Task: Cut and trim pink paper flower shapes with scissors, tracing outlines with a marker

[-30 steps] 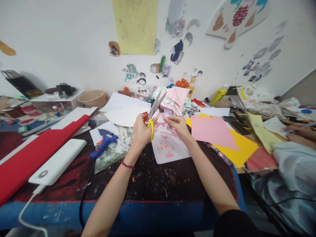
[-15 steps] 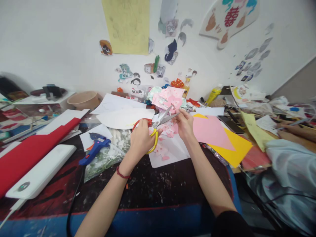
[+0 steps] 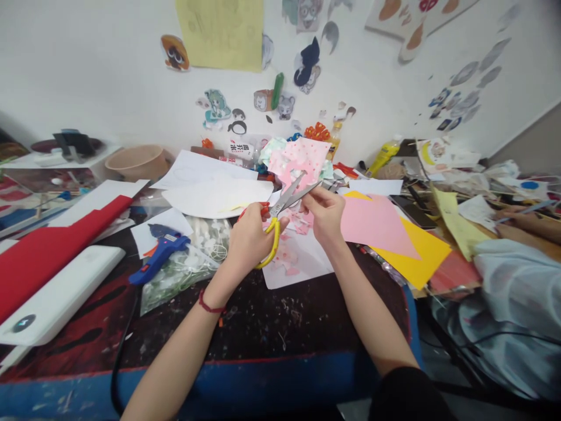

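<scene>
My left hand is closed around the handles of a pair of scissors, one loop yellow and the other red. Their blades stand apart and point up and to the right. My right hand is closed in a pinch beside the blade tips; what the fingertips hold is hidden by the blade and fingers. Pink paper, partly dotted, shows just behind the blades. Below the hands, pink paper scraps lie on a white sheet.
To the left lie a blue glue gun, a bag of green-and-white stems, a white power bank and red material. Pink and yellow sheets lie right. Another person's hand shows at far right.
The view has tilted down slightly, so the wall pictures sit higher. The scissors stay in my left hand, and my right hand keeps its pinch close to the blade tips.
</scene>
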Demonstrator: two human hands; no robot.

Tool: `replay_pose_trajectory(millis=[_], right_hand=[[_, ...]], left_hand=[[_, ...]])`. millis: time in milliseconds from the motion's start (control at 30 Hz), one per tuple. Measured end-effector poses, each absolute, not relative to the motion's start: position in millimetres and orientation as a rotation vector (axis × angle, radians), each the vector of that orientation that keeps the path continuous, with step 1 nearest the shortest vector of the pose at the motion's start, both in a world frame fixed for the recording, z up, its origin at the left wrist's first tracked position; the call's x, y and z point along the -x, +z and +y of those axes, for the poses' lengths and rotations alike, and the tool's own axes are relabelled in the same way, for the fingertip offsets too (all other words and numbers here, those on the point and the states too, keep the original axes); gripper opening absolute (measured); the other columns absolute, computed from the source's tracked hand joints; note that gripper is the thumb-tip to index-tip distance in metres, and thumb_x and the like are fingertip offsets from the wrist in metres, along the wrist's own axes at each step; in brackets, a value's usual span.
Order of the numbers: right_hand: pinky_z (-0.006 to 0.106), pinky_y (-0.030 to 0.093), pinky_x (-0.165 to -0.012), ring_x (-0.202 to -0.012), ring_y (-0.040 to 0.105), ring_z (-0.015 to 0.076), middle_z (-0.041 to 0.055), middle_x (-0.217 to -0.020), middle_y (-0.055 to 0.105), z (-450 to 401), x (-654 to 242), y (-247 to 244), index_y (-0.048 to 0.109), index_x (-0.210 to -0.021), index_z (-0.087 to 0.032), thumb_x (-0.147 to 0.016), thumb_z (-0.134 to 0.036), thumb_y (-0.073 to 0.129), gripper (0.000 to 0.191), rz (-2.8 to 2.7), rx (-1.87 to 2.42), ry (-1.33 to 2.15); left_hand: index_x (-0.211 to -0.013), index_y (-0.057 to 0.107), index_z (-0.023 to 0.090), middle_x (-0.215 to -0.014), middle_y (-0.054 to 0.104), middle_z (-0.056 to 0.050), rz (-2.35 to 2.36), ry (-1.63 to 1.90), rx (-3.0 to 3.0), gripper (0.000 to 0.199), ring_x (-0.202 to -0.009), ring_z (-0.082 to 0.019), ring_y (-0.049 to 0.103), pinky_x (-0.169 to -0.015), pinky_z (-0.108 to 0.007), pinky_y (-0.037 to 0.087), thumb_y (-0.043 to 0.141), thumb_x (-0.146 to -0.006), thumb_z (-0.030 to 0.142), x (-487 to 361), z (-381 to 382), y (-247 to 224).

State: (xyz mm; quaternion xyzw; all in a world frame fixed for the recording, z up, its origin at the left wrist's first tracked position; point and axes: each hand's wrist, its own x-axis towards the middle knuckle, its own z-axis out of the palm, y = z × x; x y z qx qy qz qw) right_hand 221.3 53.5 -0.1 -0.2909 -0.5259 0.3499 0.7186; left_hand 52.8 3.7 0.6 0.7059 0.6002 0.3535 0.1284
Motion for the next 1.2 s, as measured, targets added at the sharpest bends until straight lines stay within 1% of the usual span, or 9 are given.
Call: replay_pose_trajectory(millis=[133,400,567,733,833,933,1033,1200], right_hand=[[0.024,0.042,-0.043,-0.043,0.052,0.0084,-0.0047,-0.055,0.063,52.1,-220.3,0.0,0.075,-0.076,-0.021,-0.068,-0.028,0.081,0.013,-1.166,0.663,0.779],[0.025,0.043,-0.043,-0.043,0.055,0.0095,-0.0046,-0.053,0.063,48.9,-220.5,-2.4,0.073,-0.078,-0.021,-0.074,-0.026,0.077,0.008,-1.265,0.643,0.851],[0.025,0.044,-0.045,-0.044,0.055,0.0097,-0.0055,-0.052,0.06,49.2,-222.2,-3.9,0.073,-0.079,-0.022,-0.076,-0.03,0.077,0.01,-1.308,0.64,0.839],[0.025,0.045,-0.044,-0.045,0.055,0.0086,-0.005,-0.057,0.062,48.3,-224.3,-1.3,0.072,-0.08,-0.022,-0.077,-0.034,0.076,0.014,-1.339,0.648,0.815],[0.025,0.047,-0.045,-0.046,0.056,0.0085,-0.0057,-0.057,0.062,46.4,-224.6,0.0,0.071,-0.08,-0.022,-0.078,-0.031,0.075,0.01,-1.364,0.635,0.791],[0.025,0.047,-0.047,-0.046,0.057,0.0091,-0.0062,-0.055,0.06,44.4,-224.2,0.5,0.071,-0.081,-0.022,-0.08,-0.026,0.071,0.003,-1.381,0.618,0.777],[0.026,0.046,-0.047,-0.046,0.056,0.0098,-0.0061,-0.053,0.058,43.0,-223.8,0.8,0.071,-0.081,-0.023,-0.081,-0.025,0.069,0.003,-1.391,0.646,0.761],[0.026,0.049,-0.048,-0.047,0.058,0.01,-0.0061,-0.054,0.06,42.7,-223.0,0.9,0.071,-0.08,-0.024,-0.08,-0.024,0.07,0.001,-1.377,0.67,0.754]], left_hand=[[-0.106,0.054,0.019,-0.098,0.066,-0.008,1.701,1.042,-2.032,0.038,-0.082,-0.021,0.061,-0.067,-0.033,0.039,0.059,-0.087,0.051,-53.3,2.9,2.7],[-0.099,0.054,0.019,-0.093,0.065,-0.007,1.648,1.09,-2.036,0.029,-0.079,-0.02,0.058,-0.065,-0.033,0.036,0.058,-0.086,0.045,-53.5,1.0,6.6],[-0.1,0.054,0.019,-0.095,0.066,-0.006,1.634,1.11,-2.053,0.03,-0.082,-0.02,0.059,-0.067,-0.034,0.037,0.06,-0.084,0.045,-51.8,0.5,8.3],[-0.104,0.055,0.018,-0.096,0.066,-0.007,1.644,1.116,-2.049,0.034,-0.081,-0.02,0.059,-0.068,-0.034,0.039,0.061,-0.084,0.045,-50.9,-0.1,8.5],[-0.103,0.055,0.019,-0.097,0.067,-0.007,1.653,1.109,-2.056,0.034,-0.082,-0.02,0.059,-0.07,-0.035,0.04,0.062,-0.083,0.045,-51.0,-0.5,8.9],[-0.101,0.055,0.019,-0.096,0.067,-0.007,1.65,1.092,-2.063,0.033,-0.081,-0.02,0.06,-0.068,-0.035,0.04,0.062,-0.083,0.046,-51.7,-1.4,10.4],[-0.098,0.054,0.02,-0.096,0.067,-0.007,1.646,1.09,-2.066,0.031,-0.081,-0.02,0.06,-0.066,-0.034,0.039,0.062,-0.083,0.046,-52.4,-2.7,12.2],[-0.096,0.053,0.021,-0.096,0.067,-0.006,1.642,1.095,-2.069,0.028,-0.08,-0.019,0.059,-0.065,-0.034,0.038,0.063,-0.083,0.044,-52.8,-3.9,13.2]])
